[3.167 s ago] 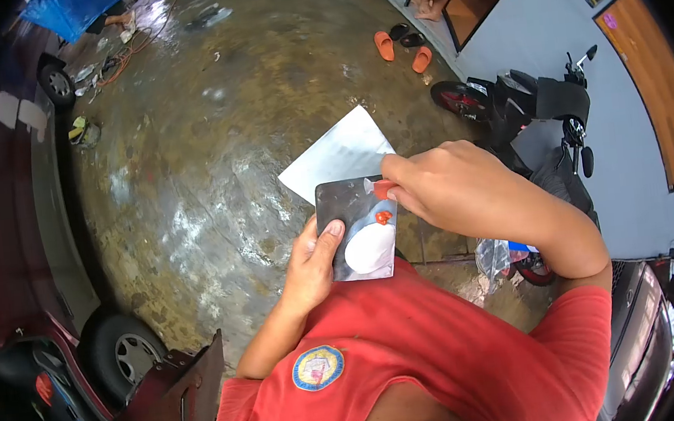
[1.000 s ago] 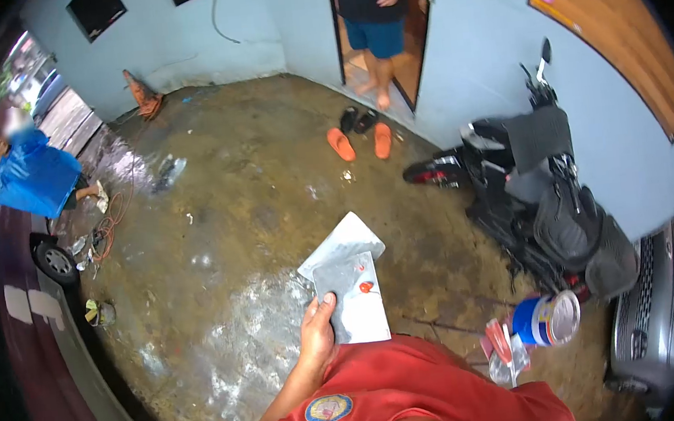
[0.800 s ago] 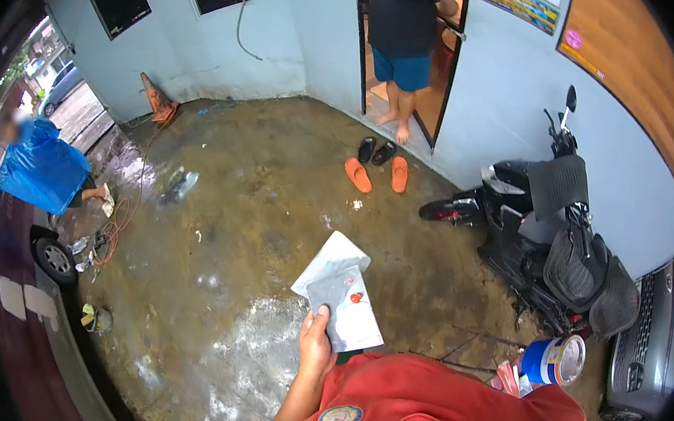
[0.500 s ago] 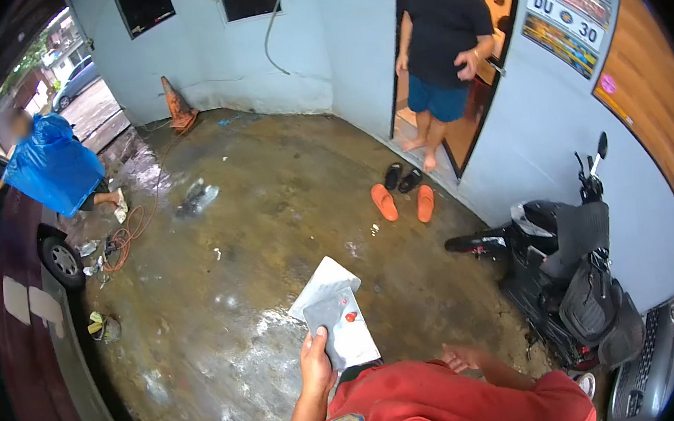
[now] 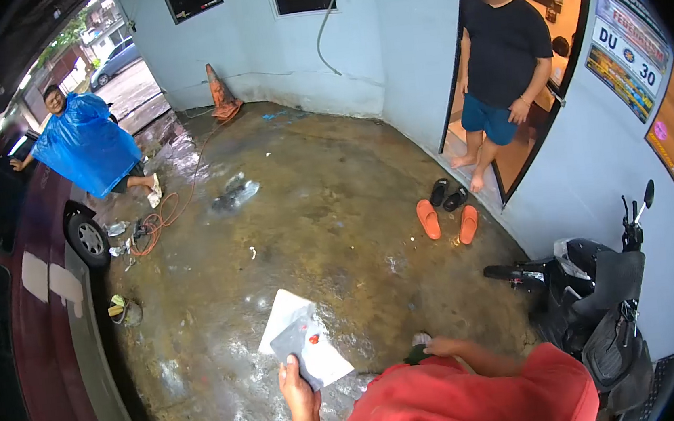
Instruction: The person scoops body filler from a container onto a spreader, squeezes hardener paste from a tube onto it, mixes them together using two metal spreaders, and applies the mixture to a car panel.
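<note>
My left hand [image 5: 296, 389] grips a flat board [image 5: 337, 366] by its near edge, thumb on top. The board's upper face is part grey and part white, with a small red blob [image 5: 314, 339] of paste on it. A second pale flat piece [image 5: 284, 313] juts out from beneath the far left side. Beyond the shirt front, my right hand [image 5: 444, 346] hangs low by my leg, with nothing seen in it. Its fingers look loose, though small and blurred.
A maroon van [image 5: 43, 320] with pale body patches stands left. Beside it are a small bucket [image 5: 128, 313], an orange hose [image 5: 162, 227] and a person in a blue poncho [image 5: 87, 145]. Sandals [image 5: 429, 219] lie before a person in the doorway [image 5: 505, 56]. A motorcycle [image 5: 596, 291] stands right.
My view has turned left and the board sits lower left in it, still in my left hand. My right hand has swung forward. The doorway person's raised hand has dropped.
</note>
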Demonstrator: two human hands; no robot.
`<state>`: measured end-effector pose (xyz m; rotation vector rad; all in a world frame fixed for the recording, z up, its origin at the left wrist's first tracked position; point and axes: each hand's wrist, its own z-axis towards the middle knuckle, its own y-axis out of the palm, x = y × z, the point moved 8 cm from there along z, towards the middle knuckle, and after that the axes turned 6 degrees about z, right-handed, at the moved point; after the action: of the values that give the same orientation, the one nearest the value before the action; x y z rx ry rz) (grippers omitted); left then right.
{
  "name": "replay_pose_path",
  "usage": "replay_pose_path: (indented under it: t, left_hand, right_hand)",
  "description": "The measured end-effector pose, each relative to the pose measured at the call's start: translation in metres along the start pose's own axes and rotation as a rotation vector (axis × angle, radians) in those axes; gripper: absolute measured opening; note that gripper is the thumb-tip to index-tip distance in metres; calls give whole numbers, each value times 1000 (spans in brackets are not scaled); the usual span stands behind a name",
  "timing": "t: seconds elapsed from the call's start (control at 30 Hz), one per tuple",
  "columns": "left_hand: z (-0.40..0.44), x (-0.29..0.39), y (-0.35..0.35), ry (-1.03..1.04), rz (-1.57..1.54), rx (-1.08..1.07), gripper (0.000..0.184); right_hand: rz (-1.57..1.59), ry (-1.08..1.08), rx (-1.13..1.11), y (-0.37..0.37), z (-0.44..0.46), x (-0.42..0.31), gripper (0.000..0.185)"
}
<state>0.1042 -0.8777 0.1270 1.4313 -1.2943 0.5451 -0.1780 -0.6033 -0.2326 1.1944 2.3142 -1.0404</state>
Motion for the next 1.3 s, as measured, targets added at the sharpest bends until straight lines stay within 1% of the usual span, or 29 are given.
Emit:
replay_pose_path:
  t: [0.03, 0.07, 0.13, 0.2, 0.23, 0.27, 0.3, 0.33, 0.37, 0.4, 0.43, 0.5, 0.53, 0.6, 0.67, 0.8, 0.87, 0.93, 0.97, 1.03, 1.07, 1.1, 1.17, 1.2, 1.23, 1.27, 1.3]
  left_hand:
    - [-2, 7, -1, 26, -7, 11, 40]
    - [-1, 6, -14, 66, -4, 72, 37]
    - [-6, 12, -28, 103, -40, 174, 37]
    - [-14, 21, -38, 155, -57, 270, 38]
    - [-19, 25, -44, 170, -120, 335, 39]
    - [-15, 22, -63, 219, -108, 336, 41]
    - [-20, 30, -58, 233, -141, 369, 43]
    - [-28, 38, -51, 246, -174, 401, 45]
    - [-30, 43, -47, 274, -204, 382, 47]
    - [-33, 50, -43, 323, -154, 395, 50]
    - [-34, 52, -36, 327, -162, 379, 50]
    - [-38, 58, -17, 335, -162, 355, 49]
    - [-33, 61, -4, 341, -156, 348, 47]
    - [-36, 63, 7, 350, -151, 349, 42]
    - [-37, 63, 16, 370, -156, 372, 38]
    - [-42, 58, 28, 381, -165, 414, 30]
    - [-44, 55, 34, 391, -172, 433, 26]
    - [-47, 50, 41, 402, -191, 453, 22]
    - [-49, 47, 45, 407, -205, 465, 21]
    - [-56, 39, 49, 414, -229, 505, 18]
    - [-61, 33, 50, 414, -240, 529, 17]
    - [-66, 25, 51, 410, -254, 559, 16]
    - [-73, 0, 47, 371, -280, 661, 15]
    - [-74, -6, 49, 390, -231, 600, 18]
    - [-76, -5, 66, 328, -249, 650, 26]
    - [-75, -18, 65, 321, -279, 646, 33]
    - [-72, -18, 77, 329, -324, 605, 35]
  right_hand:
    - [-11, -29, 97, -35, -12, -39, 45]
    - [-19, -58, 193, -78, -31, -97, 40]
    - [-14, -211, 270, -116, -1, -130, 38]
    - [-94, -417, 274, -186, -29, -224, 37]
    - [-121, -557, 301, -215, -39, -265, 29]
    - [-137, -653, 346, -253, -80, -326, 27]
    - [-204, -849, 368, -284, -118, -381, 23]
    - [-226, -992, 418, -310, -165, -428, 21]
    - [-247, -1270, 500, -328, -215, -470, 21]
    - [-351, -1360, 435, -335, -252, -505, 22]
    - [-458, -1447, 368, -335, -289, -534, 24]
    - [-566, -1584, 272, -322, -344, -576, 23]
    - [-763, -1599, 416, -306, -362, -589, 24]
    - [-1211, -1683, 349, -297, -399, -590, 32]
    - [-1134, -1544, 221, -282, -399, -596, 42]
    - [-1181, -1562, 281, -313, -411, -585, 37]
    - [-1256, -1534, 241, -328, -411, -580, 40]
    - [-1166, -1586, 155, -347, -416, -575, 42]
    - [-1004, -1697, 137, -356, -412, -571, 43]
    - [-762, -1846, 238, -376, -404, -566, 32]
    - [-621, -1876, 252, -387, -394, -565, 29]
    - [-480, -1835, 249, -401, -377, -560, 26]
    - [-273, -1565, 160, -409, -320, -544, 26]
    - [-175, -1403, 81, -408, -281, -534, 27]
    - [-158, -1303, -121, -398, -237, -523, 35]
    - [37, -1259, -214, -382, -186, -503, 32]
    - [408, -1061, -382, -358, -128, -475, 30]
